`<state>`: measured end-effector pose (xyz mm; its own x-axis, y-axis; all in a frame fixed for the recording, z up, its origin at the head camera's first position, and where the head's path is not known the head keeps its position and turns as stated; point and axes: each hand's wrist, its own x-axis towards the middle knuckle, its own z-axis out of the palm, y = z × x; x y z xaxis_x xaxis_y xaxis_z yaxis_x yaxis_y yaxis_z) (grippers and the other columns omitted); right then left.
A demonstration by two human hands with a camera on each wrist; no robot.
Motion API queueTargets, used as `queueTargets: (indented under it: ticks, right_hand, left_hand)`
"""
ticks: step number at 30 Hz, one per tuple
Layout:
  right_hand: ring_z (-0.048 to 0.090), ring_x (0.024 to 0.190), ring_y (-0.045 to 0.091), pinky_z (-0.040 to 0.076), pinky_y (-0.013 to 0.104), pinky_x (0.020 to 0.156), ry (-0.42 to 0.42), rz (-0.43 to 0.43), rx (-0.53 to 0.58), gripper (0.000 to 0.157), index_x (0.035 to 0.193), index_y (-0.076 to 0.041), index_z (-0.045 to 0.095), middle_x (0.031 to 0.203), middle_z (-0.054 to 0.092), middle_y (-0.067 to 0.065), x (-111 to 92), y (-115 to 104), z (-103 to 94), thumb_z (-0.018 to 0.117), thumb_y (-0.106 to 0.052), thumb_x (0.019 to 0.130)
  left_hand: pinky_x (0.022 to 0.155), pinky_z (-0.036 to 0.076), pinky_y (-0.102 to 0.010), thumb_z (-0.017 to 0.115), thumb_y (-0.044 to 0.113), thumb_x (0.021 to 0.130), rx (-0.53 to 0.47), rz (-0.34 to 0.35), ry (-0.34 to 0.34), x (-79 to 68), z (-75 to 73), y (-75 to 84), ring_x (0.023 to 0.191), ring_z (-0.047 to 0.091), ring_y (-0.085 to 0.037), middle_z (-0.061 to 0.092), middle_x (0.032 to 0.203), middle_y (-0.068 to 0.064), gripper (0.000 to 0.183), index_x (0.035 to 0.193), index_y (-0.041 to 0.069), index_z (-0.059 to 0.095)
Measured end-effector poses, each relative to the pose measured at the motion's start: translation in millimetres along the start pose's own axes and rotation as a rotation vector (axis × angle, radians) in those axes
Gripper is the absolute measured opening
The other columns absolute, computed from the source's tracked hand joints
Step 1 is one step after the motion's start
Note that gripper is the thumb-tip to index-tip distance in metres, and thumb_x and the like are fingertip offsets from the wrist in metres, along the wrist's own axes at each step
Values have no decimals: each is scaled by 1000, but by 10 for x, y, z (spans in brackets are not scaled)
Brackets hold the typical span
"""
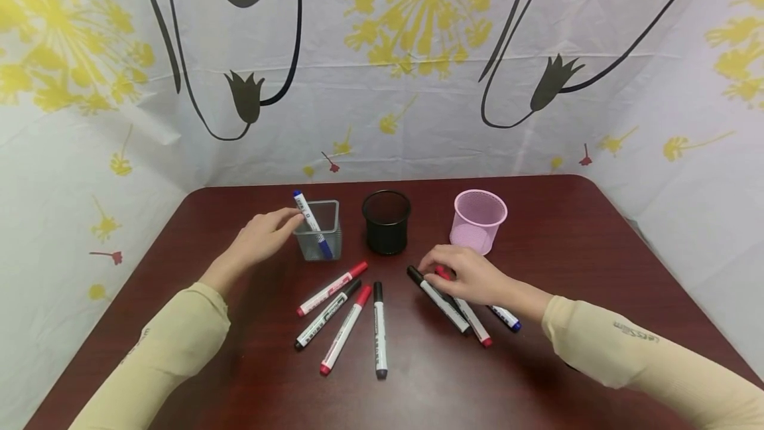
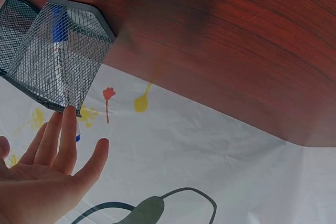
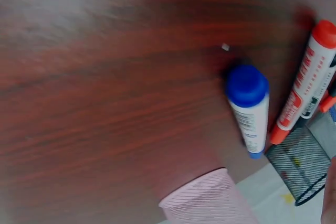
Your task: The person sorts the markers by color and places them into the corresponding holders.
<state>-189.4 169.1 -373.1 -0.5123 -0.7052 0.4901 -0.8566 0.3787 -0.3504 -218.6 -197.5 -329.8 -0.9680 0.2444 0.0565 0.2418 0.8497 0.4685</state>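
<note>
My left hand [image 1: 266,236] is at the left of a grey square mesh pen holder [image 1: 319,244], its straight fingers touching the rim. A blue-capped whiteboard marker [image 1: 310,223] leans inside that holder, its upper end above the rim. My right hand [image 1: 468,273] is low over a group of markers, fingers loosely bent. Near its fingertips lies a black-capped marker [image 1: 444,307]; a red-capped marker [image 1: 475,322] runs under the hand. A blue marker [image 3: 249,111] lies beside them, partly covered by the hand in the head view. No marker is seen lifted.
A black round mesh cup [image 1: 386,227] stands at the back middle, a pink mesh cup [image 1: 477,221] to its right. Two red markers [image 1: 334,288], [image 1: 346,330] and two black ones [image 1: 328,314], [image 1: 380,330] lie on the dark red table [image 1: 268,383]. A patterned cloth [image 1: 388,85] hangs behind.
</note>
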Motion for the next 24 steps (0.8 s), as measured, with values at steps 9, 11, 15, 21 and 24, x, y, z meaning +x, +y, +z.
queueTargets:
  ticks: [9, 11, 15, 21, 24]
  right_hand:
    - [54, 75, 5, 44, 21, 63, -32, -40, -140, 16, 90, -17, 63, 88, 60, -9, -356, 157, -77, 67, -9, 77]
    - [55, 79, 5, 46, 24, 65, -32, -57, -181, 18, 90, -16, 63, 89, 59, -10, -439, 221, -124, 66, -8, 75]
    - [55, 80, 4, 46, 26, 65, -18, -76, -247, 23, 90, -15, 63, 89, 58, -11, -597, 361, -230, 66, -3, 71]
    - [56, 81, 8, 48, 28, 62, -23, -127, -322, 25, 93, -13, 64, 91, 59, -7, -792, 529, -332, 61, -1, 71]
    - [57, 86, 13, 49, 30, 61, -52, -200, -387, 22, 99, -10, 65, 97, 61, -1, -851, 585, -337, 48, -9, 85]
  left_hand:
    - [89, 37, -55, 40, 38, 96, -3, 3, 10, 14, 3, -9, 112, 48, -36, 55, 122, -18, 48, 130, 5, 49]
    - [89, 37, -55, 40, 37, 96, -4, 1, 6, 10, 0, -5, 113, 48, -37, 54, 122, -18, 48, 130, 4, 48]
    - [90, 36, -55, 40, 38, 96, -6, 4, 7, 9, -6, 2, 113, 47, -37, 53, 123, -18, 49, 131, 4, 48]
    - [91, 36, -55, 38, 42, 96, -8, 3, 5, 4, -3, 5, 114, 47, -37, 53, 124, -18, 52, 131, 4, 48]
    - [91, 36, -55, 38, 42, 96, -11, 0, 8, -1, 0, 2, 114, 47, -36, 53, 124, -18, 52, 131, 4, 48]
